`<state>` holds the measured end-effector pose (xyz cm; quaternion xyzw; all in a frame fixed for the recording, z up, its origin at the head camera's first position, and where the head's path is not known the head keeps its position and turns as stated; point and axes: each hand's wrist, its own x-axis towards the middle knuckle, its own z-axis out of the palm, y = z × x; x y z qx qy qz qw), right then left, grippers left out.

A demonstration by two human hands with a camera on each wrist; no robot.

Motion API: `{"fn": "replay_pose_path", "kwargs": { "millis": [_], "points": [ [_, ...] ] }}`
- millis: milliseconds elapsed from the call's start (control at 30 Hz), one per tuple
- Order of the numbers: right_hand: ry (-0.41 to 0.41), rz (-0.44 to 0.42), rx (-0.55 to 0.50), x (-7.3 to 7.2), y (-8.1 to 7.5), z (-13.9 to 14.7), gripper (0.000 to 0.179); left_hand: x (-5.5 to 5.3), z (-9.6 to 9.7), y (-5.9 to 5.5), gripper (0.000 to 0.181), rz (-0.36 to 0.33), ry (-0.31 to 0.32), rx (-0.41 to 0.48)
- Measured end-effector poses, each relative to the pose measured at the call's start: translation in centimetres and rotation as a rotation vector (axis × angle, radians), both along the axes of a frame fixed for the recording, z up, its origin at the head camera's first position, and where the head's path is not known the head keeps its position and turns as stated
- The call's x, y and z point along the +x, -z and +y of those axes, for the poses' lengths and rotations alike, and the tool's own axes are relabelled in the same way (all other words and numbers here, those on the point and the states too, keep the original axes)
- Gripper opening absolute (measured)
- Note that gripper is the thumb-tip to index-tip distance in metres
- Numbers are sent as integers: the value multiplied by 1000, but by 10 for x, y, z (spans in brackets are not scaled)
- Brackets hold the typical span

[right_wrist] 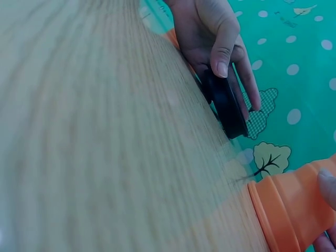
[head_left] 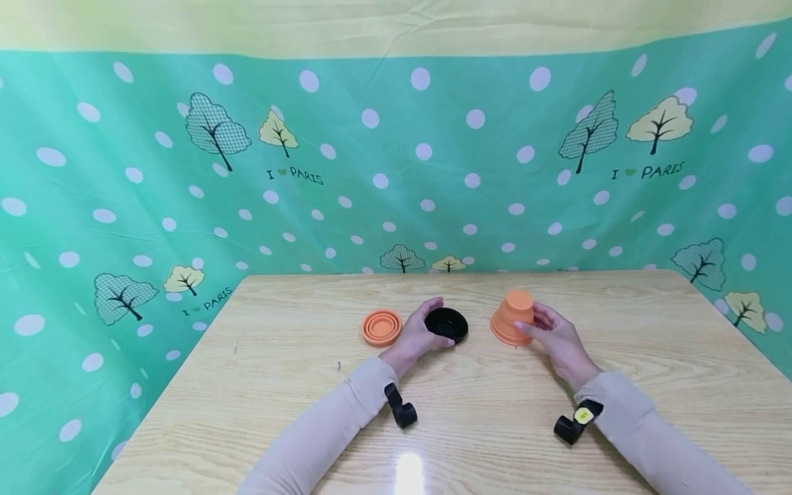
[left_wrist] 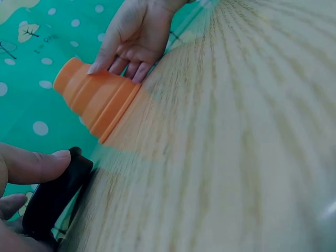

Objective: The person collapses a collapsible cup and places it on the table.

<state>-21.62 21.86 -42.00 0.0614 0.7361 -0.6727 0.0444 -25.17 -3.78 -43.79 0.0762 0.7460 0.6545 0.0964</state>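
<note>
My left hand (head_left: 416, 335) pinches a black round lid (head_left: 447, 323) on the wooden table, thumb on its near edge and fingers round the far side. In the left wrist view the lid (left_wrist: 56, 197) appears edge-on beneath the thumb. My right hand (head_left: 562, 345) grips an orange collapsible cup (head_left: 511, 317), extended into steps, from its right side. The cup (left_wrist: 97, 100) stands upside down, wide rim on the table. The right wrist view shows its lower steps (right_wrist: 286, 202) and part of the thumb.
A second orange piece (head_left: 381, 328), round and folded flat into rings, lies left of my left hand. A green dotted cloth (head_left: 396, 158) hangs behind the wooden table (head_left: 482, 412). Each sleeve carries a black wrist camera mount (head_left: 402, 411).
</note>
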Motion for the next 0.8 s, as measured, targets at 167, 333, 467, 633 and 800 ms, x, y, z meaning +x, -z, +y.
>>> {"fn": "replay_pose_path", "kwargs": {
  "millis": [167,333,467,633,800],
  "points": [
    [15,4,16,0,2,0,78,1,0,-1,86,-5,12,-64],
    [41,-3,2,0,4,-1,78,1,0,-3,88,-15,32,-103],
    [62,-4,7,0,4,-1,77,1,-1,-5,89,-4,43,-142],
    [74,-3,-13,1,3,0,78,2,-2,-7,89,-6,62,-179],
    [88,-13,-45,1,2,-1,78,2,-6,-10,81,-24,77,-158]
  ]
}}
